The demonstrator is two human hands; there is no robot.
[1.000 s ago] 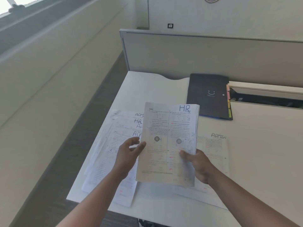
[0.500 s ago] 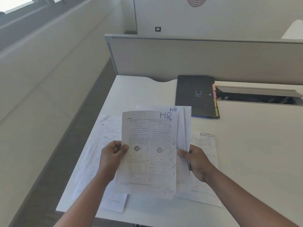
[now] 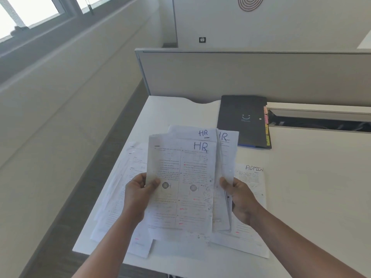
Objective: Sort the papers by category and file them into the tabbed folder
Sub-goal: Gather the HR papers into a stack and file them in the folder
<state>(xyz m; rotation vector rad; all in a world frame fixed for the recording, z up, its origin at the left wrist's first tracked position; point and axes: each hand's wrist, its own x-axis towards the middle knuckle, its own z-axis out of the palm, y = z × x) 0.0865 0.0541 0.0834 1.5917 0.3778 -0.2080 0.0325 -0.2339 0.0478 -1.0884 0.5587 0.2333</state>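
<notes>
Holding HR papers (image 3: 180, 177), left hand (image 3: 138, 191) pinches one sheet, right hand (image 3: 239, 197) pinches the rest. Loose sheets could slip onto the ADMIN pile (image 3: 251, 177) and mix.

A fanned stack of HR sheets (image 3: 181, 183) is held upright above the counter, each marked "HR" in blue at its top right; the front sheet shows two columns of print with small diagrams and red marks. An ADMIN sheet (image 3: 251, 177) lies flat at the right, a loose pile (image 3: 120, 197) of printed papers at the left. The black folder (image 3: 242, 120) lies closed farther back, coloured tabs (image 3: 266, 127) along its right edge.
</notes>
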